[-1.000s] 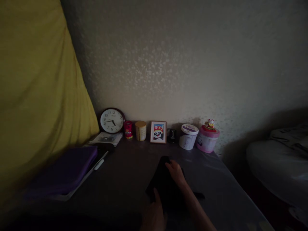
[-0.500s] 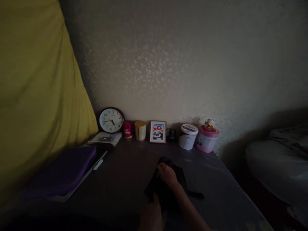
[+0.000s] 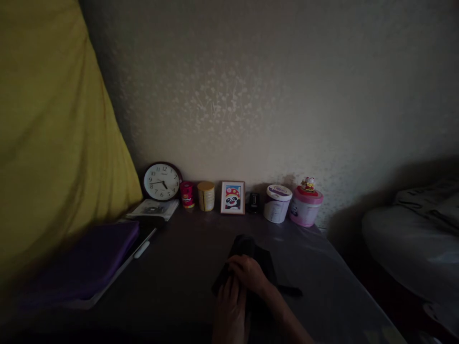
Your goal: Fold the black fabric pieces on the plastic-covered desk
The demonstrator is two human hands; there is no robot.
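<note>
A black cloth item (image 3: 263,260) lies bunched on the dark table, with a thin strap-like end sticking out to its right; its kind is hard to make out in the dim light. My right hand (image 3: 250,273) rests on top of it, fingers curled into the fabric. Close in front, my left hand (image 3: 231,306) lies on the near part of the cloth with its fingers stretched forward. The right fingers reach over to the left fingertips, and the two hands touch or nearly touch. What lies beneath the palms is hidden.
Along the wall stand a clock (image 3: 162,181), a red can (image 3: 187,195), a yellow-lidded can (image 3: 206,197), a framed panda picture (image 3: 233,198), a small black object (image 3: 254,202), a white tub (image 3: 277,204) and a pink tub (image 3: 306,207). A purple folder (image 3: 89,258) lies left.
My left hand has moved forward on the cloth, its fingers now beside the right ones. My right hand has come slightly nearer and left. The view has shifted a little.
</note>
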